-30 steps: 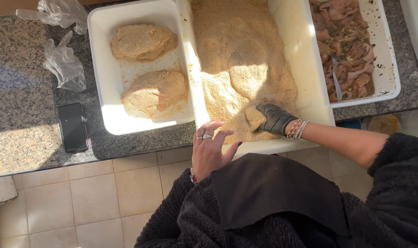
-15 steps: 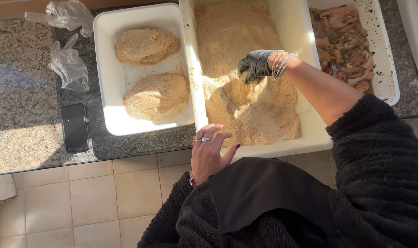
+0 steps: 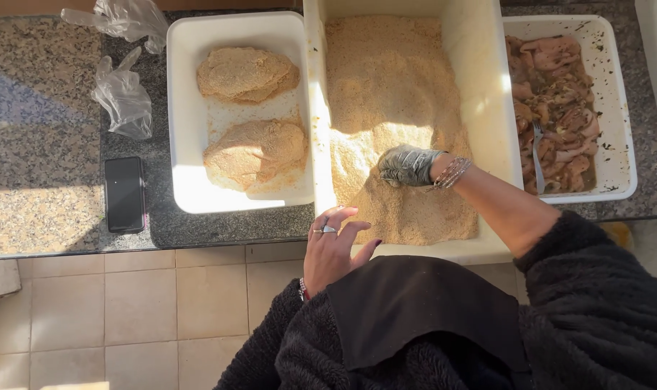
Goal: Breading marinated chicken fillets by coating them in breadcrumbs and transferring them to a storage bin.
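The gloved right hand [image 3: 408,165], fingers curled together, presses the breadcrumbs [image 3: 393,94] mid-tub [image 3: 487,108], clear of its walls. The bare left hand [image 3: 333,249], fingers spread, rests at the granite counter [image 3: 39,173] edge above the tiled floor [image 3: 126,310].

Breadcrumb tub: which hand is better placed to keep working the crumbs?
Right. The gloved right hand is already down in the breadcrumbs; the bare left hand sits at the breadcrumb tub's near rim, outside it.

Your right hand [image 3: 408,165] fingertips hidden in crumbs [image 3: 393,94]. Far rim of crumb tub [image 3: 480,87] cut off. Meat [image 3: 556,101] partly shadowed.
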